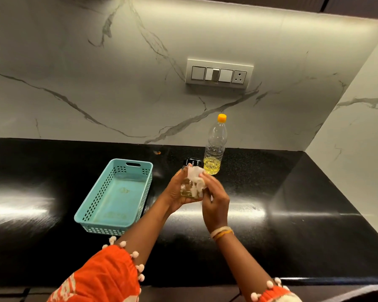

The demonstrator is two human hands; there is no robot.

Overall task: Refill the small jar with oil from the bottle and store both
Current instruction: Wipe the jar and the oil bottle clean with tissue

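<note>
Glass jar (189, 188), likely oily and slippery: left hand (175, 192) grips its body, right hand (214, 199) pinches tissue (195, 175) against it.

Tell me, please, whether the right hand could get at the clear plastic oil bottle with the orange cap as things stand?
Probably yes, but not at once: the right hand pinches a white tissue against the small glass jar. The clear plastic oil bottle stands upright just beyond it, with nothing between.
</note>
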